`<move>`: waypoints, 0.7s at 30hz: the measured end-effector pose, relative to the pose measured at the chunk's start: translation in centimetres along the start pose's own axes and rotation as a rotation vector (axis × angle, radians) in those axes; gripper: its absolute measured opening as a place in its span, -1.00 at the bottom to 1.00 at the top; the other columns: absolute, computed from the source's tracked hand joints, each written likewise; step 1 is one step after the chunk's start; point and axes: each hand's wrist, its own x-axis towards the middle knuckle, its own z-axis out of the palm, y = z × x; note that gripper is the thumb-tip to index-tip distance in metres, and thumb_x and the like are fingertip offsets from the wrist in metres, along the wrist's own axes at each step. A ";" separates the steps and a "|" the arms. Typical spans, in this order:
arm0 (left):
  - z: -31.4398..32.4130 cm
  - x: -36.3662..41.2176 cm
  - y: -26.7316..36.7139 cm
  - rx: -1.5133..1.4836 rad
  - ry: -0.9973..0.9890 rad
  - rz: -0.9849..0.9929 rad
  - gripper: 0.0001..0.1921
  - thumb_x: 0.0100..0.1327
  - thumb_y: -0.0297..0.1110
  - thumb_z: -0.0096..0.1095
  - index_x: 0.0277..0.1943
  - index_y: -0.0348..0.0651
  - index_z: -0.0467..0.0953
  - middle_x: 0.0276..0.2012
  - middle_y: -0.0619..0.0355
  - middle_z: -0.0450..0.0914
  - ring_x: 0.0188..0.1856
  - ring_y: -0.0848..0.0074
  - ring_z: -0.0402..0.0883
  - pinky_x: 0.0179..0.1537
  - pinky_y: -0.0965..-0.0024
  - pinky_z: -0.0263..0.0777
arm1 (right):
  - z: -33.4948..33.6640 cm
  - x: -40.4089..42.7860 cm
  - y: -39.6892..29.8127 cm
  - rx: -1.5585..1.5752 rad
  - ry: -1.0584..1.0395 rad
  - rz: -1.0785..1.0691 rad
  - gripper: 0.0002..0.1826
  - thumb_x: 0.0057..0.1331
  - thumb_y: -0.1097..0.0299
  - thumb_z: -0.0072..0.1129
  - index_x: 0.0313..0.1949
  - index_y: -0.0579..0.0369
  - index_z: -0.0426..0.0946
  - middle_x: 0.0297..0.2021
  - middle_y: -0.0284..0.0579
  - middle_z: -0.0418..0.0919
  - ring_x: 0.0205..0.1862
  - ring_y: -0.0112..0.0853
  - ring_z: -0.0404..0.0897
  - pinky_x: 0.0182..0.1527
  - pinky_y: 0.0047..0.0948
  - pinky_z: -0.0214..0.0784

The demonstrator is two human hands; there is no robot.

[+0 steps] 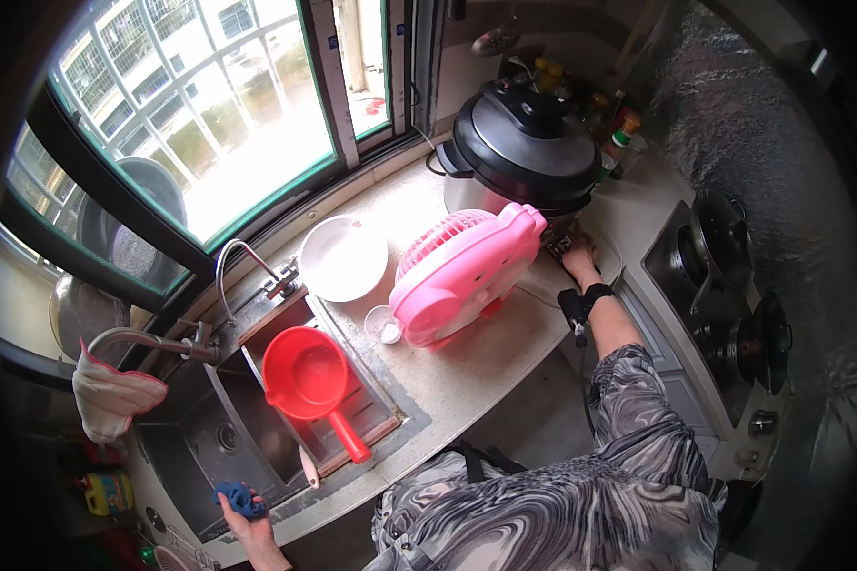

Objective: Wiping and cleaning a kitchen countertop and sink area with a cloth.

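My left hand (pixel 246 517) holds a crumpled blue cloth (pixel 240 499) above the near left corner of the stainless sink (pixel 178 442). Out to the right, my right hand (pixel 578 255) reaches to the lower front of an electric pressure cooker (pixel 521 143); its fingers are partly hidden, so whether they grip anything is unclear. A pink fan (pixel 464 285) with a round grille stands between the cooker and the sink. A white bowl (pixel 343 257) and a small clear cup (pixel 383 325) sit beside the fan. A red plastic dipper (pixel 306 372) lies over the right basin.
Two faucets rise behind the sink; a white cloth (pixel 114 392) with a red edge hangs over the left one (pixel 146 337). A gas stove (pixel 707 314) with a wok (pixel 721 243) is at the right. Bottles (pixel 621 135) stand behind the cooker, below the window's right side.
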 end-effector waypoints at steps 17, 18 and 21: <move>1.3 0.4 -1.4 0.001 -0.053 -0.060 -0.58 0.31 0.06 0.00 -0.04 -0.14 0.39 -0.26 0.11 0.53 -0.37 0.42 0.50 -0.48 0.49 0.40 | 1.3 2.0 3.3 -0.066 0.070 -0.032 -0.17 0.15 0.22 0.16 0.36 -0.04 -0.05 0.19 0.01 0.30 0.29 -0.15 0.17 0.24 -0.07 -0.05; 0.7 -0.2 -1.0 0.001 -0.030 -0.038 -0.58 0.31 0.06 0.00 -0.04 -0.14 0.39 -0.26 0.11 0.53 -0.37 0.42 0.50 -0.48 0.49 0.40 | 1.1 1.0 1.7 0.000 0.018 0.019 -0.16 0.14 0.26 0.17 0.36 -0.04 -0.06 0.19 0.03 0.30 0.28 -0.13 0.18 0.24 -0.05 -0.05; 0.7 -0.6 -0.8 0.001 -0.018 -0.024 -0.58 0.31 0.06 0.01 -0.04 -0.13 0.39 -0.27 0.11 0.53 -0.38 0.42 0.50 -0.48 0.49 0.40 | -1.4 -1.2 1.5 0.019 -0.033 0.132 -0.15 0.11 0.34 0.16 0.36 -0.04 -0.07 0.17 0.06 0.31 0.26 -0.10 0.21 0.24 0.00 -0.04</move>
